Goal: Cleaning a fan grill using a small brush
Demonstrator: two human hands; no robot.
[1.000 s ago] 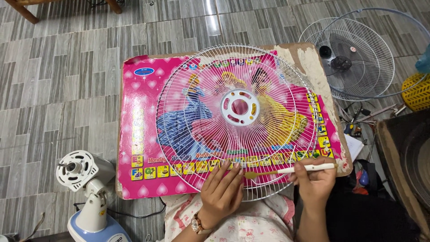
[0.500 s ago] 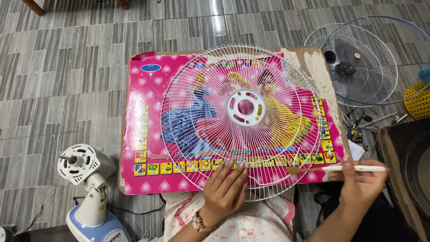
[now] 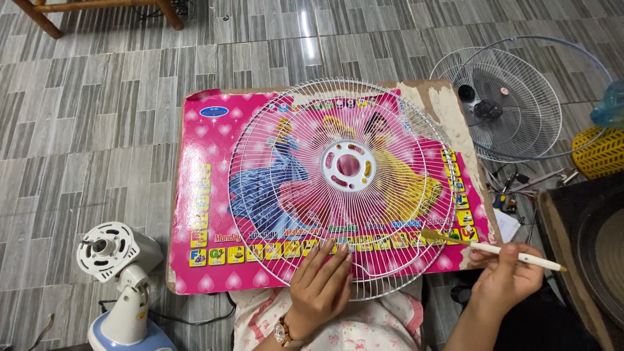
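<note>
One fan motor on its stand [image 3: 114, 260] stands on the floor well to the left of the left hand's fingers, its white round head tilted up and its blue-and-white base at the bottom edge. One pink board [image 3: 195, 195] lies flat in the middle, a rectangle with a worn brown edge at its right side; it carries a small blue oval label near the top left corner, a picture of figures in blue and yellow dresses at the centre, and rows of small yellow squares along the bottom and down the right side. One white wire fan guard [image 3: 341, 188] lies on the board, its white hub ring beyond the fingertips. The left hand [image 3: 320, 281] rests flat on the guard's near rim, fingers spread a little and pressed on the wires. The right hand [image 3: 504, 276] is closed around one thin brush [image 3: 491, 249]: thumb and fingertips pinch the white handle, and the yellowish bristles point left, touching the guard's right rim. A second wire guard [image 3: 504, 107] with a dark centre lies on the floor beyond the right fingers. One yellow basket [image 3: 601, 151] sits at the right edge.
</note>
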